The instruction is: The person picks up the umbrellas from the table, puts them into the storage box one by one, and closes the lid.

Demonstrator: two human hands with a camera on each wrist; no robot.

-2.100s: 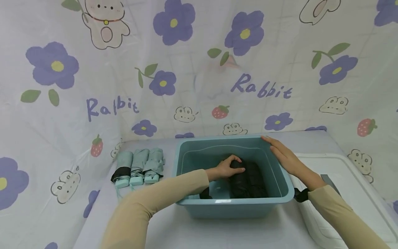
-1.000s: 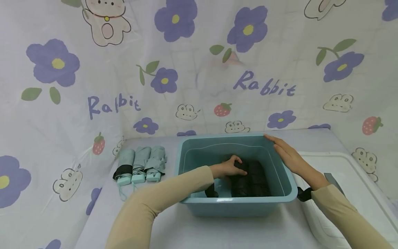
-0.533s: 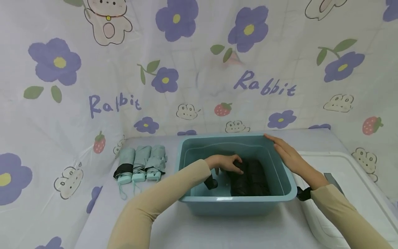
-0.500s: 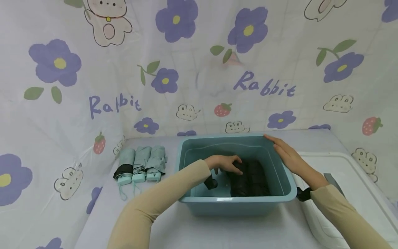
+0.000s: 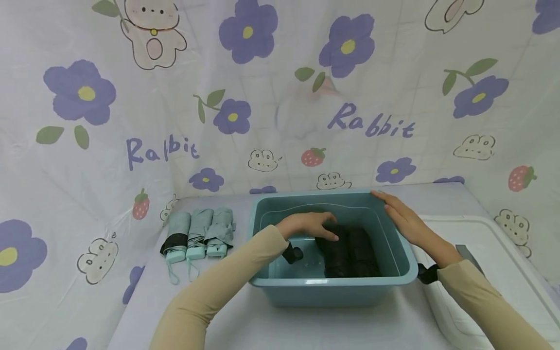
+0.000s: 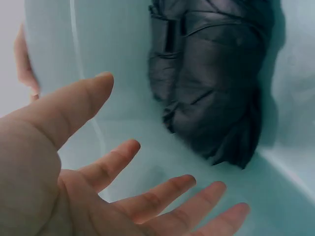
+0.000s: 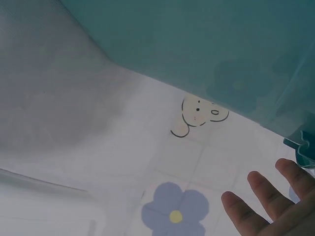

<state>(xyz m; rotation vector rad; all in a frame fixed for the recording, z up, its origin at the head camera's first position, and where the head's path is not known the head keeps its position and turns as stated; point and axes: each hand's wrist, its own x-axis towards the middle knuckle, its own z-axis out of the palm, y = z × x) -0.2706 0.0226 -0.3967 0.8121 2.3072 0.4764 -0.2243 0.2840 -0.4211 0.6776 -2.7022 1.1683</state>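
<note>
Two rolled black fabric bundles, which look like folded umbrellas, lie side by side in the right half of a blue-green plastic bin (image 5: 337,282): a left one (image 5: 336,257) and a right one (image 5: 364,253). Over the left one hovers my left hand (image 5: 308,224), its fingers spread and holding nothing. The left wrist view has that hand (image 6: 98,182) apart from the dark pleated bundle (image 6: 216,88). My right hand (image 5: 404,221) rests with straight fingers along the bin's right rim. In the right wrist view, fingers of the right hand (image 7: 275,201) show beside the bin's outer wall (image 7: 197,44).
Left of the bin, three light-teal folded umbrellas (image 5: 199,236) lie in a row on the pale table (image 5: 350,330). A white lid (image 5: 490,272) with a grey handle lies at the right. Behind hangs a patterned curtain (image 5: 280,107).
My left hand gripped the left black bundle at first; it has since let go, loosened its fingers and shifted slightly left and up. The right hand stays on the rim.
</note>
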